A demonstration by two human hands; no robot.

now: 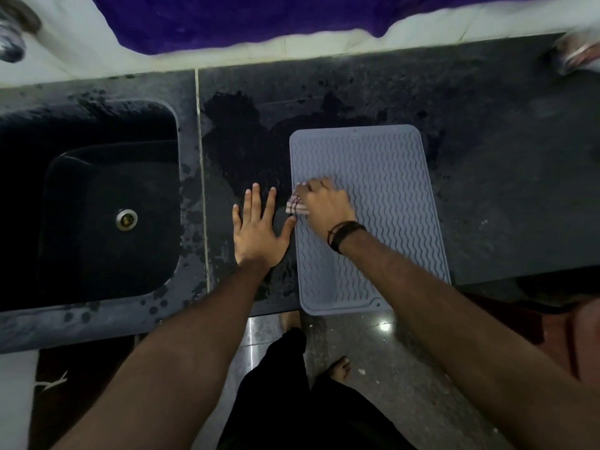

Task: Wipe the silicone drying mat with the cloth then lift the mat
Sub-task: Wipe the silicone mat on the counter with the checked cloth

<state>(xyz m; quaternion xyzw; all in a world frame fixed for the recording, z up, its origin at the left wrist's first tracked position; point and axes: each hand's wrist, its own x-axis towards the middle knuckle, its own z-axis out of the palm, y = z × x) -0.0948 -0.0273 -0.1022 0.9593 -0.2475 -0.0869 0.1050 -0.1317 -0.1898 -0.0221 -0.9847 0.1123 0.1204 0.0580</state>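
Observation:
A grey silicone drying mat [389, 177] with wavy ridges lies flat on the dark wet counter [506, 177], its near end hanging slightly over the counter's front edge. My right hand [323, 207] grips a small folded cloth [294, 204], pale with dark red stripes, and presses it on the mat's left edge about halfway along. My left hand [259, 227] lies flat on the counter just left of the mat, fingers spread and straight, the thumb tip touching the mat's edge. Most of the cloth is hidden under my right hand.
A dark sink [107, 203] with a metal drain [126, 219] sits to the left. Water patches darken the counter behind the mat. A purple fabric [259, 21] hangs at the back wall. A blurred metal object [574, 53] stands at the far right. My bare feet show below.

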